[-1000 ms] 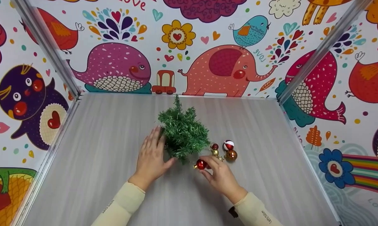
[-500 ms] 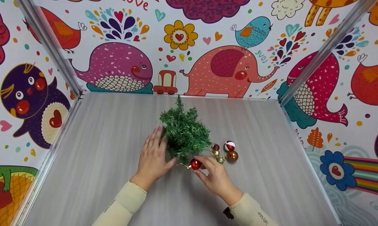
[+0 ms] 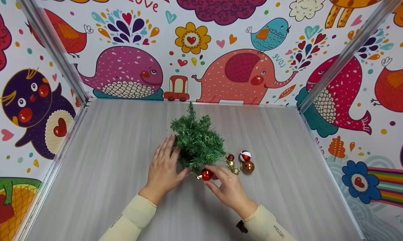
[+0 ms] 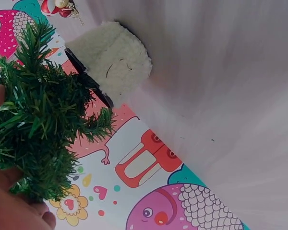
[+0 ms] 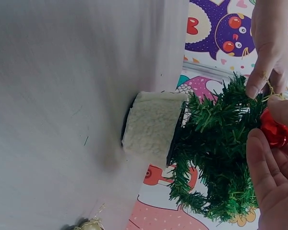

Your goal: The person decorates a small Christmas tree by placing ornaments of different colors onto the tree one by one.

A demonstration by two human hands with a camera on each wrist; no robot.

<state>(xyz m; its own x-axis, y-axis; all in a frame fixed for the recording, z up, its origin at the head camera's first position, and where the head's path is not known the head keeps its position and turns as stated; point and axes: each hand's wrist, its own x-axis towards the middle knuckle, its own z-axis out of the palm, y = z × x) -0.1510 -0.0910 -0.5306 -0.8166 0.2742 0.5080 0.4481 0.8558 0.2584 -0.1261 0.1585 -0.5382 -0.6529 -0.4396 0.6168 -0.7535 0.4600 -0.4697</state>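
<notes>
A small green tree (image 3: 197,142) stands mid-table on a white fleecy base (image 5: 151,122). My left hand (image 3: 169,164) lies along its left side and holds the lower branches between thumb and fingers (image 4: 14,211). My right hand (image 3: 212,178) pinches a shiny red bauble (image 3: 206,174) with a gold string, right against the tree's near lower branches. In the right wrist view the red bauble (image 5: 274,129) touches the green tree (image 5: 216,158), and a left fingertip (image 5: 254,88) rests on a branch.
Several loose baubles lie just right of the tree: a red-and-white one (image 3: 244,155), a copper one (image 3: 247,166), small gold ones (image 3: 230,163). Patterned walls (image 3: 221,50) with metal corner posts (image 3: 54,50) close in the grey table (image 3: 104,150) on three sides.
My right hand has carried the red bauble a little to the left, up to the tree's lower branches. The left hand and tree have stayed in place.
</notes>
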